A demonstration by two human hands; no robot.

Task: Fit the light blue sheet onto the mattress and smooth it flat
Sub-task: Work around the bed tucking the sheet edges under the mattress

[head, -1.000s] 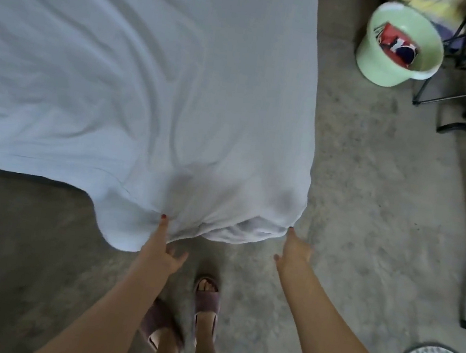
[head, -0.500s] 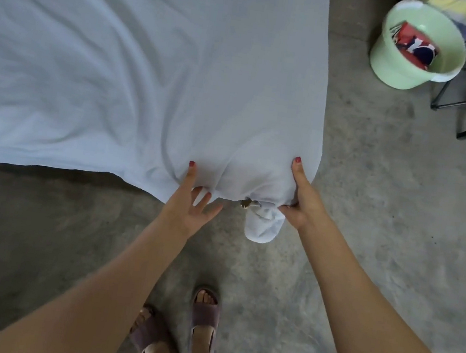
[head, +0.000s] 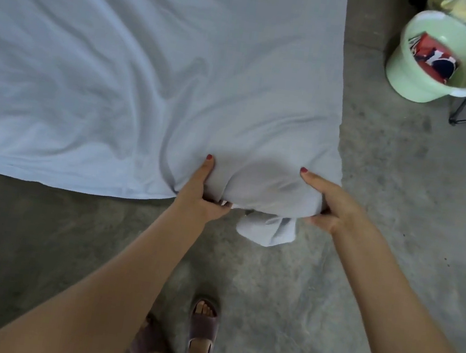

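The concrete floor is grey and mottled. A mattress, fully hidden under the light blue sheet, rests on it, apparently directly. The sheet lies creased across the top, with one bunched corner hanging over the near edge. A pale green bucket stands on the floor to the right, well apart from the sheet.

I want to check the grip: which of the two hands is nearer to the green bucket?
The right hand: it holds the sheet at the corner on the side of the green bucket; the left hand is farther.
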